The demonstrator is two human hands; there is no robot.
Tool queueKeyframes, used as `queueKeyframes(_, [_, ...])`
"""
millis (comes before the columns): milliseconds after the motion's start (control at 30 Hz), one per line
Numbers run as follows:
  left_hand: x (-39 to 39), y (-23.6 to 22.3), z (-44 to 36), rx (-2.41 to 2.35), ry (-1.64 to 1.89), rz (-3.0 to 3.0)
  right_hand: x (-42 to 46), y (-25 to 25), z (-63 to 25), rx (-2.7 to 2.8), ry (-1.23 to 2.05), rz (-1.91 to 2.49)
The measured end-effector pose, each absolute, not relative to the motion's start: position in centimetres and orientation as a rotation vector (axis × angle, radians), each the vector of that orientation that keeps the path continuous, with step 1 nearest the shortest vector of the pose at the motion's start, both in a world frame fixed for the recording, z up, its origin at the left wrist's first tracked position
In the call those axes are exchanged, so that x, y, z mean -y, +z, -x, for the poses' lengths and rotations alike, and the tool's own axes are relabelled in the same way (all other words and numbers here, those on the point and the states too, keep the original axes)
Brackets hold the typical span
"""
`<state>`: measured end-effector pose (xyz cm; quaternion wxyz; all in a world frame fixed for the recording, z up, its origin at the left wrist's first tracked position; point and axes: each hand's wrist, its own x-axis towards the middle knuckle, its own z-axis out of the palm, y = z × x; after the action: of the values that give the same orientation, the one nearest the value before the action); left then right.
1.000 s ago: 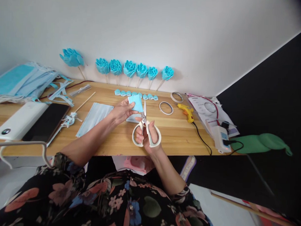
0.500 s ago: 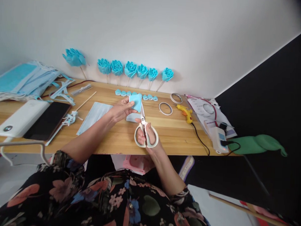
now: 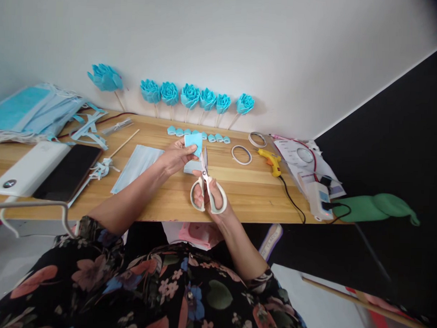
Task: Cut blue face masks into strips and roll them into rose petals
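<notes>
Scissors (image 3: 204,173) just spread open, 4 o'clock of the blue piece (image 3: 191,140); left hand (image 3: 176,157) pinching it, right hand (image 3: 217,201) gripping them.

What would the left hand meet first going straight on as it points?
Probably the scissors blades, held by the right hand just right of the blue square in the left hand; depth is unclear from this view.

Left hand (image 3: 178,155) in a thumb-topped pinch, right hand (image 3: 212,197) with fingers curled, both forearms converging forward.
</notes>
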<state>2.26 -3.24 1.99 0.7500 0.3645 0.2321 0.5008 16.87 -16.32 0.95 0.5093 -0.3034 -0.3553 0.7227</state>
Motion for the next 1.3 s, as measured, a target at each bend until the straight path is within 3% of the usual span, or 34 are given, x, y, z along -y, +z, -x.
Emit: queueKeyframes(1300, [3.0,1.2,-1.9,-0.493,0.957,-0.877,15.6,1.0,-18.1,0.971,1.687,0.711])
